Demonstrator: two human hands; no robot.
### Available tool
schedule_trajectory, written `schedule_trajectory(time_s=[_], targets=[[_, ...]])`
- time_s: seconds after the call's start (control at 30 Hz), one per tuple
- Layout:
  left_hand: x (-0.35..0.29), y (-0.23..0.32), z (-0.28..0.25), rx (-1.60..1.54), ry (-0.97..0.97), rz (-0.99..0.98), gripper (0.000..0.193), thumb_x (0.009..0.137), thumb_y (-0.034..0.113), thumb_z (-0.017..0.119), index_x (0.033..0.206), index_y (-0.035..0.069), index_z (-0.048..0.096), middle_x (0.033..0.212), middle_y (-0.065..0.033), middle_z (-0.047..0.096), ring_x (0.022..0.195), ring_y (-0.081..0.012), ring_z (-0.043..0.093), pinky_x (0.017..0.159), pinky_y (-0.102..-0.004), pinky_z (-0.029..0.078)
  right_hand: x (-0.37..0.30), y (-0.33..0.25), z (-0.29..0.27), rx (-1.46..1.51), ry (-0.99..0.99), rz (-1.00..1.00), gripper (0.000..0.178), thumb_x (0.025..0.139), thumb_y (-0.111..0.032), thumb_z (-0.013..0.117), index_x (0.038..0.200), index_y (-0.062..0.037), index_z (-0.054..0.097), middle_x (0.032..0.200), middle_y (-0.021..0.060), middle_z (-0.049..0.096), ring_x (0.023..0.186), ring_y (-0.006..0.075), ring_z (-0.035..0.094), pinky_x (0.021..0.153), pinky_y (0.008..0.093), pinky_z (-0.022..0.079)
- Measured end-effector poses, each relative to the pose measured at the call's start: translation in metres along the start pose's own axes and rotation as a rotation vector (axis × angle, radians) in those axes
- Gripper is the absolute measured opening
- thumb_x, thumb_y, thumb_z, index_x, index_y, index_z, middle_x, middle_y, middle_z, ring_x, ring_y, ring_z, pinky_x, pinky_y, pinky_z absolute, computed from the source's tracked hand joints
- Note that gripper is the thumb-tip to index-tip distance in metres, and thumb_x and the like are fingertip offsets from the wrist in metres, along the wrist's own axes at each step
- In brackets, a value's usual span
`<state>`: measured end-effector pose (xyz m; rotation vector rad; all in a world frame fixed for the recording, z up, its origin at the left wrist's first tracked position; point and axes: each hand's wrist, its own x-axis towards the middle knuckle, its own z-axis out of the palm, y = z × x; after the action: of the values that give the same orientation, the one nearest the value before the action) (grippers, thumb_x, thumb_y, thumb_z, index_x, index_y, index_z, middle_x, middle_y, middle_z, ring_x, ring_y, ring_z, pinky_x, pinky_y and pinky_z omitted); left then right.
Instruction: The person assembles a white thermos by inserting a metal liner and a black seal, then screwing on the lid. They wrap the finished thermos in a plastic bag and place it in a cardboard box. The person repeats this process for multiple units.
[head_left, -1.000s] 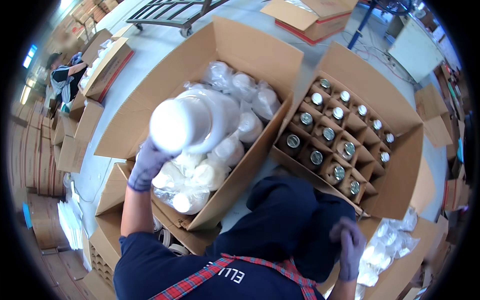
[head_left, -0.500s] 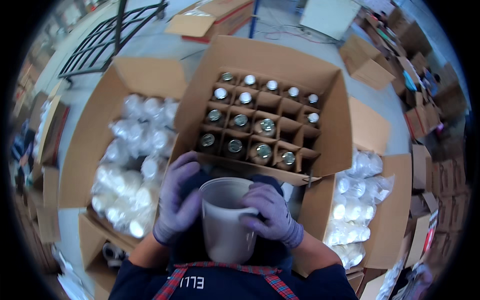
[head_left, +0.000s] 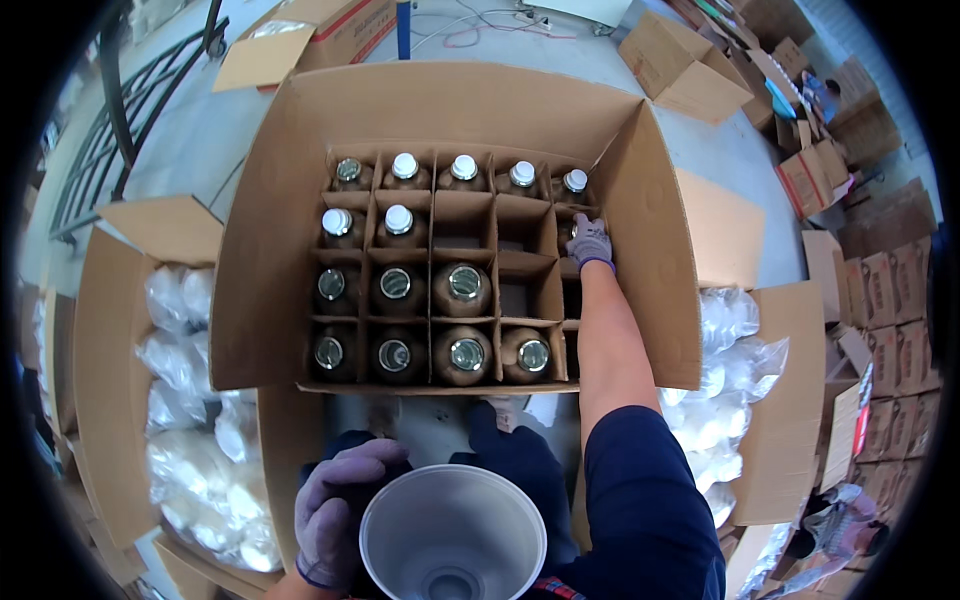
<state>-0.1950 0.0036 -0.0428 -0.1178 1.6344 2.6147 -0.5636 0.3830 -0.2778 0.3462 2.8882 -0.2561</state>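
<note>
My right hand (head_left: pixel 588 243), in a purple glove, reaches far forward into an open carton (head_left: pixel 440 105). Its fingers are closed around the top of a bottle in the rightmost column, second row from the back; the hand covers most of that bottle. Around it stand several glass bottles (head_left: pixel 397 226), each upright in a cardboard cell, some white-capped, others with clear or silvery tops. Close to me is a whitish plastic jug (head_left: pixel 452 480), its wide mouth facing up. My left hand (head_left: pixel 340 505), also gloved, is curled against the jug's left side, its contact partly hidden.
Cardboard dividers (head_left: pixel 530 262) split the carton into cells. To the left, another box (head_left: pixel 105 340) holds plastic-wrapped white items (head_left: pixel 205 430); a similar box (head_left: pixel 775 400) stands at the right. Farther off are a dark metal rack (head_left: pixel 110 165) and stacked cartons (head_left: pixel 890 330).
My right hand has let go of the jug and reached forward to a bottle at the carton's right side. The view has shifted, bringing the carton closer and showing into the jug.
</note>
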Motion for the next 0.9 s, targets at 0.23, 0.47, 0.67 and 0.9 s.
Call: schedule_trajectory(time_s=[0.23,0.47,0.67,0.9], targets=[[0.03,0.004,0.011,-0.242,0.069,-0.137,0.055,0.1,0.035,0.053,0.142,0.002,0.041,0.135,-0.0239,0.054,0.124,-0.0371,0.055,0.108,-0.0462,0.043,-0.183,-0.051,-0.165,0.207,0.665,-0.217,0.05,0.071,-0.03,0.081,0.11,-0.0103,0.057,0.105,0.0183,0.055,0.093,0.0382,0.062,0.077,0.0451,0.055],[0.081,0.011,0.037,-0.738,-0.427,-0.041,0.062,0.098,0.04,0.057,0.148,0.012,0.034,0.133,-0.0098,0.051,0.121,-0.0292,0.053,0.106,-0.0457,0.042,-0.391,-0.077,-0.215,1.179,-0.05,-0.714,0.034,0.081,-0.019,0.078,0.103,-0.0034,0.058,0.102,0.0066,0.062,0.091,0.0135,0.06,0.082,0.0293,0.05],[0.007,0.076,0.056,0.186,-0.259,0.173,0.073,0.086,0.013,0.065,0.149,0.003,0.03,0.133,-0.0112,0.052,0.119,-0.0211,0.052,0.103,-0.0352,0.043,-0.385,-0.114,-0.255,1.065,0.349,-0.884,0.062,0.089,-0.033,0.069,0.138,-0.002,0.047,0.129,0.0221,0.055,0.115,0.0336,0.057,0.099,0.0432,0.046],[-0.104,0.034,-0.054,0.812,-0.213,0.188,0.063,0.099,0.027,0.053,0.149,-0.004,0.031,0.13,-0.0202,0.061,0.116,-0.0248,0.061,0.1,-0.0349,0.046,-0.399,-0.164,-0.176,0.633,-0.795,-1.024,0.049,0.095,-0.043,0.061,0.127,-0.0058,0.063,0.129,0.012,0.063,0.115,0.0206,0.061,0.099,0.0323,0.047]])
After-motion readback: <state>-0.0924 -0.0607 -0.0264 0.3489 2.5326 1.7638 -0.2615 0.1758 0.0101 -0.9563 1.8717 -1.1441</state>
